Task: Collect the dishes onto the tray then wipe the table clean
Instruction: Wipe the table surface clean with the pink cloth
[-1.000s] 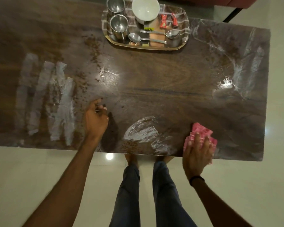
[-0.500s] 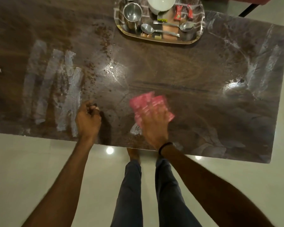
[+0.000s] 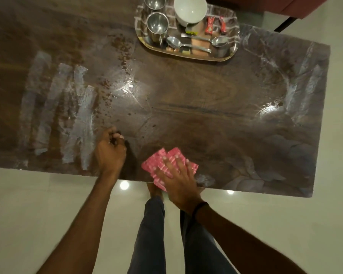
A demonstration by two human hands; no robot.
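Right hand [image 3: 176, 175] presses flat on the cloth [image 3: 167, 163] at the table [image 3: 206, 115] edge; left hand [image 3: 110, 153] rests beside it, loosely clenched.

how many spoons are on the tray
2. One spoon lies at the front middle of the tray, bowl to the left; the other spoon lies just behind it, bowl to the right. None seem hidden.
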